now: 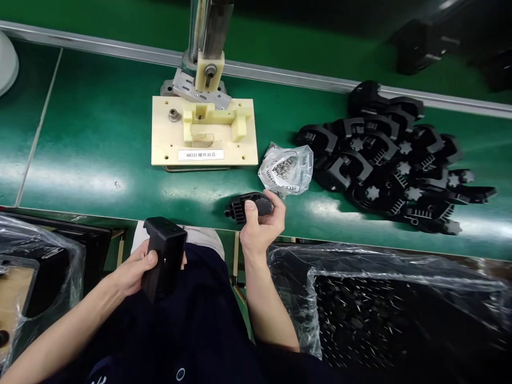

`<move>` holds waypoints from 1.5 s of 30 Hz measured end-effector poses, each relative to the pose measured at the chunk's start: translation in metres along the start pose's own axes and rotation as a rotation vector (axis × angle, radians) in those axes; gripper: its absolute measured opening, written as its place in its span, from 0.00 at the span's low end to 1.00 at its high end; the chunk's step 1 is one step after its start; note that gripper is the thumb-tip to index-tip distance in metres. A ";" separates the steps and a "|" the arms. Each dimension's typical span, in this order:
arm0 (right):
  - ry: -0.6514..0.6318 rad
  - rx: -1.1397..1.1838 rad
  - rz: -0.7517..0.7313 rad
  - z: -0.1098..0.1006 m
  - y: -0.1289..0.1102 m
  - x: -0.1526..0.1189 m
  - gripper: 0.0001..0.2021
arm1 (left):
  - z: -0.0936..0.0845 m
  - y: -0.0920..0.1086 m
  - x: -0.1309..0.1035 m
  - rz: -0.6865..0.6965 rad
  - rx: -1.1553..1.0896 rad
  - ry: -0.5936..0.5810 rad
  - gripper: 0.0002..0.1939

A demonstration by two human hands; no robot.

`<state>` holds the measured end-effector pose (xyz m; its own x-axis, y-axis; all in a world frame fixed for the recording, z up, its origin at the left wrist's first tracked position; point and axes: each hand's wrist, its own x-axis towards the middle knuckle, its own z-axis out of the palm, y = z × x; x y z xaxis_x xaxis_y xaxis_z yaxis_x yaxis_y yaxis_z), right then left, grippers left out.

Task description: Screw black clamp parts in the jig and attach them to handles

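My left hand (138,266) grips a black rectangular housing (164,253) upright over my lap, thumb across its side. Between the thumb and fingers of my right hand (262,224) is a small black ribbed part (240,208), just above the table's front edge. Beyond it lies an open clear bag (286,168) of small metal screws. A cream fixture (164,144) with a raised yellow holder and a printed label stands behind, nothing seated in the holder. Many black molded parts (372,165), some with grey star-shaped knobs, are heaped on the right.
A metal post (216,29) rises behind the fixture. Plastic-lined bins stand below the green table (96,133): one at the lower right (360,320) full of small dark parts, another at the lower left (72,261). A white round object (7,64) sits at the far left.
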<state>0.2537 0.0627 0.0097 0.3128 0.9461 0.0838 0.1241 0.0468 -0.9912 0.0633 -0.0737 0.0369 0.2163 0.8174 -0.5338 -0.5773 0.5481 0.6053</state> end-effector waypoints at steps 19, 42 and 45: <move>-0.521 0.615 0.772 -0.023 -0.020 -0.020 0.18 | 0.011 0.008 0.008 0.050 -0.022 0.136 0.39; -0.953 0.385 0.580 -0.015 -0.046 -0.012 0.23 | 0.010 0.016 0.010 0.032 -0.022 0.363 0.31; -1.145 0.337 0.573 -0.012 -0.048 -0.007 0.26 | 0.006 0.016 0.006 0.042 0.011 0.432 0.30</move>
<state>0.2566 0.0497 0.0575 -0.7451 0.5844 -0.3214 -0.0485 -0.5281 -0.8478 0.0604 -0.0592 0.0472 -0.1581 0.6908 -0.7056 -0.5698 0.5198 0.6365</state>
